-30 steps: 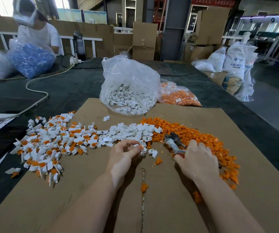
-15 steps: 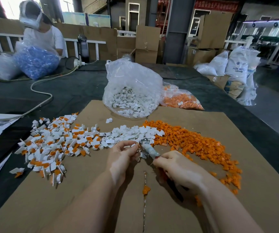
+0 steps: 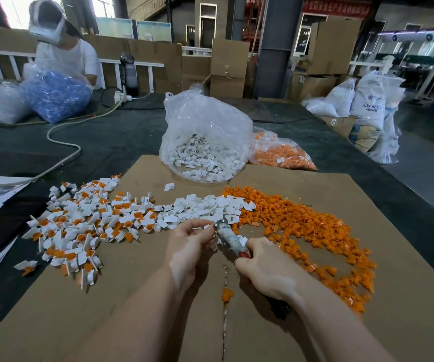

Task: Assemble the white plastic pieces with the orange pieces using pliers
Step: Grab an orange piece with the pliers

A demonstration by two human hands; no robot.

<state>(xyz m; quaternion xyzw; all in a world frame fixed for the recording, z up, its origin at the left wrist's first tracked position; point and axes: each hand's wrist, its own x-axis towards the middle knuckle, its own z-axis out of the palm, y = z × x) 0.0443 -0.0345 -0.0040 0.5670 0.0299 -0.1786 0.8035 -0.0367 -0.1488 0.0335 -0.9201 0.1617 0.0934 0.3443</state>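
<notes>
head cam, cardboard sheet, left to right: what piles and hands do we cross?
Pile of joined white-and-orange pieces → left hand → pliers → right hand → pile of loose orange pieces.

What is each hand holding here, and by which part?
Right hand grips the pliers by the handles. Left hand pinches a small white piece at the pliers' nose; which part cannot be told.

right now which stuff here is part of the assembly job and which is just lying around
In the job:
left hand pinching a white piece
right hand gripping the pliers
loose white pieces
loose orange pieces
assembled pile
bag of white pieces
bag of orange pieces

Lying about:
bag of blue parts
white cable
resin sacks
</notes>
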